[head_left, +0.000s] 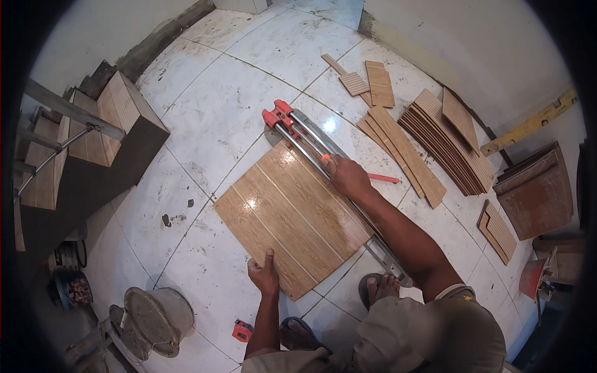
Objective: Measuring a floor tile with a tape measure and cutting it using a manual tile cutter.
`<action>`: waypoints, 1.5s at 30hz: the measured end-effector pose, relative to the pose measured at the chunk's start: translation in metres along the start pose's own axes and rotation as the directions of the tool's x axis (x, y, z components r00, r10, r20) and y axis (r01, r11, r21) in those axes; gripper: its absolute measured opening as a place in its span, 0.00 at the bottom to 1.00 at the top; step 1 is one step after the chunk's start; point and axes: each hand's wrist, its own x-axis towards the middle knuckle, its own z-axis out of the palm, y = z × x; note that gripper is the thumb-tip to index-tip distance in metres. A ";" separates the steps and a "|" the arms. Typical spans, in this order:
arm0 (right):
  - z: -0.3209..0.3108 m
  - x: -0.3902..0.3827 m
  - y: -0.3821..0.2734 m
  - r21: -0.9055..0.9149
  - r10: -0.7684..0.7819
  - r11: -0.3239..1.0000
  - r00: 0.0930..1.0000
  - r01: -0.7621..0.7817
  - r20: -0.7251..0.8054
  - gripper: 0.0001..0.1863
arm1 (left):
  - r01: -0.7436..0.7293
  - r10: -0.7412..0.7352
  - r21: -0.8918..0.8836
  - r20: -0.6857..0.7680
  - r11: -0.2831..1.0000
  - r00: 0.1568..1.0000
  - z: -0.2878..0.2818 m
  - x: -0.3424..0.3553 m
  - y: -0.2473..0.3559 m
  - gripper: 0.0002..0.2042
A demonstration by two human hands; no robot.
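Observation:
A square wood-look tile with pale stripes lies turned at an angle, its far right side under the chrome rails of a red and grey tile cutter. My left hand grips the tile's near left edge, thumb on top and the other fingers mostly hidden. Closed over the cutter's rails, my right hand holds its sliding carriage, of which an orange bit shows at the fingertips. The cutter's red handle sticks out to the right from behind that hand.
Cut tile strips and a tile stack lie at the right, beside a yellow spirit level. Tiled stairs rise at the left. A grey bucket and red tape measure sit near my left arm.

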 end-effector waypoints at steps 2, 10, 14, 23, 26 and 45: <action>-0.002 -0.002 0.000 0.011 -0.035 0.999 0.999 0.035 0.001 0.28 | 0.010 -0.009 0.050 -0.023 0.999 1.000 -0.002 0.000 0.000 0.20; -0.051 0.025 -0.026 -0.044 -0.083 0.995 0.995 0.085 0.053 0.37 | -0.081 0.083 0.077 -0.017 0.994 0.996 -0.005 0.004 -0.005 0.21; -0.029 0.025 -0.001 -0.042 -0.127 0.990 0.986 0.132 0.105 0.34 | -0.093 0.095 0.096 -0.016 0.991 0.995 -0.006 0.005 -0.006 0.19; -0.020 0.046 0.026 0.240 -0.088 0.971 0.950 0.014 0.299 0.21 | -0.075 0.079 0.081 -0.057 0.994 0.995 -0.004 0.003 -0.005 0.21; -0.016 0.041 0.024 0.274 -0.044 0.961 0.958 -0.037 0.282 0.23 | -0.075 0.084 0.139 -0.057 0.987 0.995 -0.006 0.003 -0.005 0.21; -0.126 -0.253 0.181 -0.277 0.298 0.950 0.664 -0.141 0.685 0.28 | -0.022 0.024 0.086 -0.017 0.996 1.000 -0.005 0.002 -0.004 0.17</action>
